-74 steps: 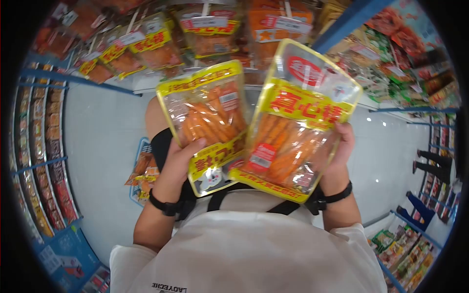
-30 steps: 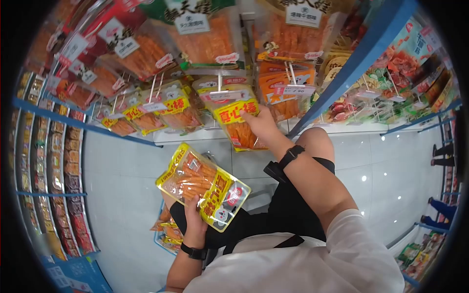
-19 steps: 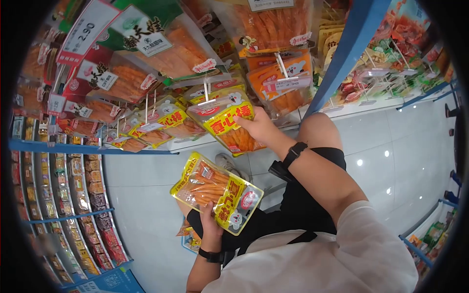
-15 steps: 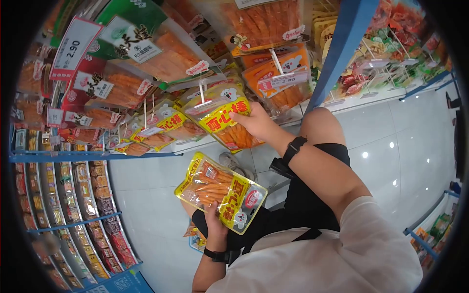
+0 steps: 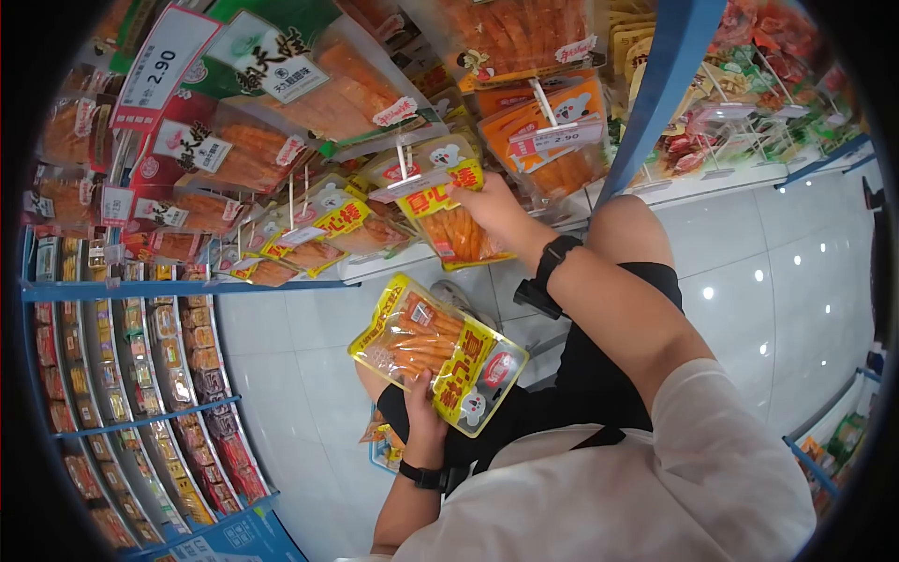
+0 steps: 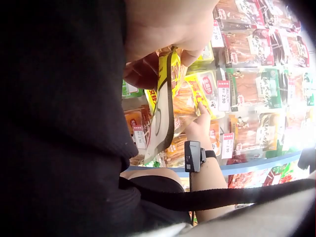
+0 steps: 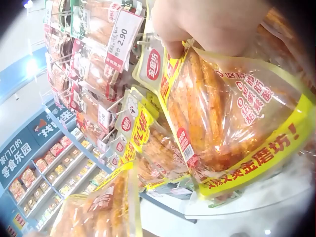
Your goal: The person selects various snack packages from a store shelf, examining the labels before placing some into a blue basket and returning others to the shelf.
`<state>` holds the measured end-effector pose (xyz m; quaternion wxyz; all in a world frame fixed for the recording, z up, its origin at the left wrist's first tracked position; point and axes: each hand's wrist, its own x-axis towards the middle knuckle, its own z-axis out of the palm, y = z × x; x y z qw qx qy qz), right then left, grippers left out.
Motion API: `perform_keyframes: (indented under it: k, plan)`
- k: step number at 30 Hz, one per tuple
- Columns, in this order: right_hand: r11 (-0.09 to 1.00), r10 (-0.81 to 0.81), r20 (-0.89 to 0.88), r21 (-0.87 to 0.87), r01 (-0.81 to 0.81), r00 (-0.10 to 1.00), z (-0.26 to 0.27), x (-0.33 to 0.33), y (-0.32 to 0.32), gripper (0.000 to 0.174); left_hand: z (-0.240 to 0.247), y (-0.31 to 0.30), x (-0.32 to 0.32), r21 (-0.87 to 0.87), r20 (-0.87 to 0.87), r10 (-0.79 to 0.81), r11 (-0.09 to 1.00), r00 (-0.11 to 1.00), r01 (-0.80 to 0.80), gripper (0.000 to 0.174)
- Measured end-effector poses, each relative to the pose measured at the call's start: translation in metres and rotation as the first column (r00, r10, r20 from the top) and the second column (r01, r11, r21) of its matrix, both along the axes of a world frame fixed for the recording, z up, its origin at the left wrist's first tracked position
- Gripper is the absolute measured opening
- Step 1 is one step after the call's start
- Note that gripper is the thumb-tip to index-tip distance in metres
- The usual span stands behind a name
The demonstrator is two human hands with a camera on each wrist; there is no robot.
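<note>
My left hand (image 5: pixel 426 414) grips a yellow-edged clear packet of orange snack sticks (image 5: pixel 426 342) by its lower edge, thumb on the front, above my lap. In the left wrist view this packet (image 6: pixel 165 106) shows nearly edge-on. At the rack, my right hand (image 5: pixel 492 214) pinches the right side of a matching packet (image 5: pixel 454 234), thumb in front. Its top lies behind the price tag (image 5: pixel 409 185) of a white hook. The right wrist view shows that packet (image 7: pixel 197 113) close up, with the hand (image 7: pixel 207 24) over its upper edge.
More yellow packets (image 5: pixel 342 225) hang on hooks to the left, orange packets (image 5: pixel 548 169) to the right. Large snack bags (image 5: pixel 300 80) hang above. A blue post (image 5: pixel 660 103) stands right of the hooks. A blue basket (image 5: pixel 382 454) with packets sits on the floor beside my leg.
Both packets were before my chest 2.5 seconds ago. My right hand has since brought its packet up to the hook, where it was tilted and now hangs straighter. The left still holds its packet.
</note>
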<state>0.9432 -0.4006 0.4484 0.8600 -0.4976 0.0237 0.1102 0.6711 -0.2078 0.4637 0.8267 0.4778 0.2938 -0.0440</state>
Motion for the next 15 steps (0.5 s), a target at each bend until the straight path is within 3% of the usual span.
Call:
perform_keyframes:
  k: [3, 5, 6, 9, 11, 13, 14, 15]
  plan:
    - [0.998, -0.034, 0.024, 0.062, 0.033, 0.999, 0.000, 0.006, -0.003, 0.028, 0.002, -0.001, 0.000, -0.019, 0.013, 0.013, 1.000, 1.000, -0.013, 0.045]
    - [0.992, 0.005, -0.044, -0.125, -0.011, 0.999, 0.012, 0.004, -0.010, 0.034, 0.001, 0.001, -0.001, -0.018, 0.024, 0.017, 1.000, 1.000, -0.017, 0.045]
    - [0.957, 0.015, 0.084, -0.289, 0.010, 0.996, -0.010, 0.011, -0.006, 0.041, 0.000, 0.001, -0.001, -0.018, 0.034, 0.020, 1.000, 0.999, -0.019, 0.045]
    - [0.962, -0.025, 0.098, -0.269, 0.050, 0.995, -0.027, 0.001, -0.009, 0.044, 0.000, 0.004, -0.003, -0.008, 0.016, -0.023, 1.000, 1.000, 0.023, 0.049]
    - [0.864, 0.059, 0.194, -0.501, 0.047, 0.979, -0.055, -0.008, -0.023, 0.055, 0.009, -0.001, 0.000, -0.037, 0.048, 0.016, 0.999, 0.999, -0.014, 0.050]
    - [0.544, 0.086, 0.089, -0.839, 0.028, 0.992, -0.071, -0.027, -0.042, 0.071, 0.017, -0.006, 0.003, -0.018, 0.076, 0.028, 0.999, 0.997, -0.027, 0.047]
    - [0.537, 0.109, 0.092, -0.843, 0.019, 0.990, -0.048, -0.040, -0.044, 0.071, 0.012, -0.004, 0.002, -0.047, 0.078, 0.048, 0.998, 0.996, -0.044, 0.047]
    - [0.604, 0.151, 0.115, -0.797, 0.000, 0.982, -0.004, -0.059, -0.051, 0.074, 0.009, -0.003, 0.001, -0.058, 0.075, 0.071, 0.996, 0.995, -0.067, 0.047]
